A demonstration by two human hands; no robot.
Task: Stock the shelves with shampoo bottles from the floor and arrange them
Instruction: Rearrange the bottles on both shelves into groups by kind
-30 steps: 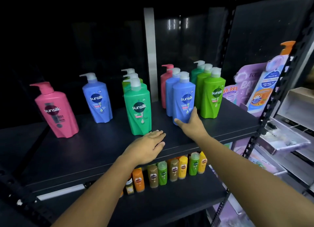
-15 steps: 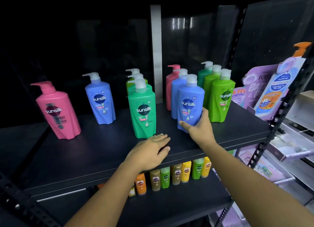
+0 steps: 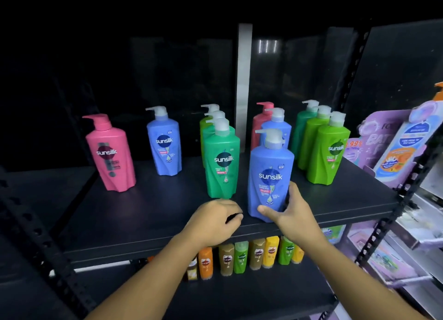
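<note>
Two hands in frame, both low at the front edge of the black metal shelf board (image 3: 134, 214). Right hand (image 3: 291, 215) wraps the lower body of the tall blue plastic pump-top shampoo bottle (image 3: 269, 176): thumb across the front near the base, fingers around the right side. Bottle stands upright near the front lip, ahead of a second blue bottle and the pink pump bottle at the back (image 3: 261, 123). Left hand (image 3: 215, 220) rests knuckles-up on the board just left of the blue bottle, fingers curled under, holding nothing that I can see; whether it touches the bottle, cannot tell

Neighbours: teal-green pump bottle (image 3: 221, 161) just left, heading its own file; lime-green pump bottle (image 3: 328, 152) to the right, front of a file of three. Further left, a lone blue pump bottle (image 3: 164, 144) and a lone pink pump bottle with a dark label (image 3: 110, 154), well apart. Small sachet-style bottles in a row (image 3: 249, 255) on the shelf below

Handling, judged: rigid moulded plastic, likely full and so fairly heavy for one hand; twisted, faceted waist gives the palm purchase, but the glossy skin may slip if pinched by fingertips alone. Pump head is the weak point, not for lifting. Best hold is the present one, low on the body, sliding along the board rather than lifting; tall shape could tip if pushed high up
</note>
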